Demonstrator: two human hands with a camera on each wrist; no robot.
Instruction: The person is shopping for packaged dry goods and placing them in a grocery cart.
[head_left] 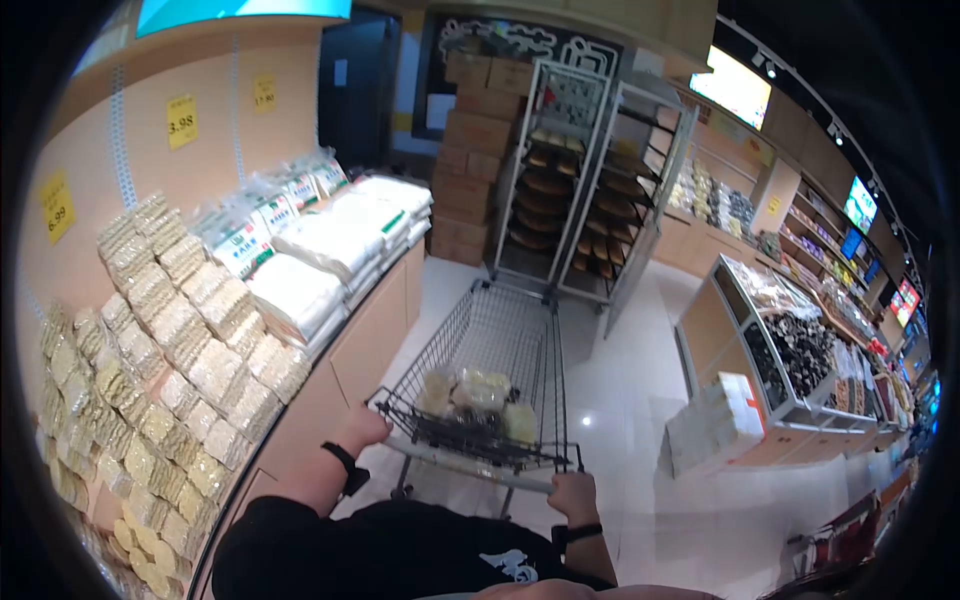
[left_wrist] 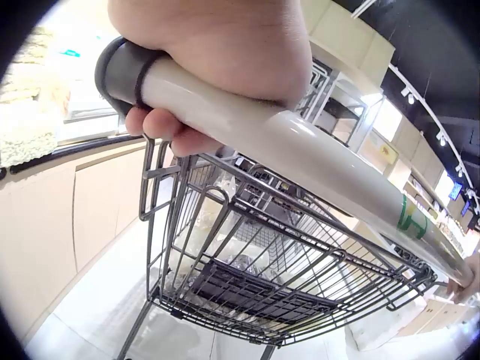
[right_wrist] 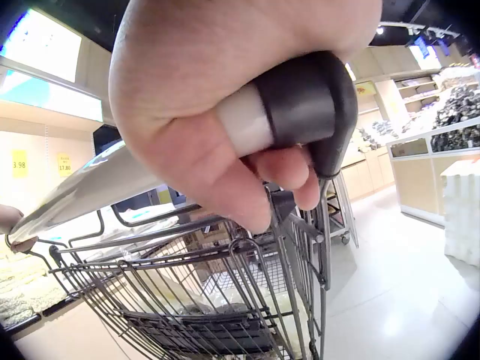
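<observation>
My one cart (left_wrist: pixel 259 289) was in the aisle, and I had both fists wrapped round its handlebar (left_wrist: pixel 292 154), left hand (head_left: pixel 367 427) at one end, right hand (head_left: pixel 574 497) at the other. A few bagged goods (head_left: pixel 480 388) rode inside, too jumbled to count. Two tall racks (head_left: pixel 545 185) stood close off the nose, so I figured even pressure and gentle steering, tbh. Three yellow price signs (head_left: pixel 181 122) hung on the left wall.

Handle (left_wrist: pixel 322 165): smooth, glossy plastic. Cart basket (head_left: pixel 505 335): metal wire. Floor (head_left: pixel 625 400): glossy.
</observation>
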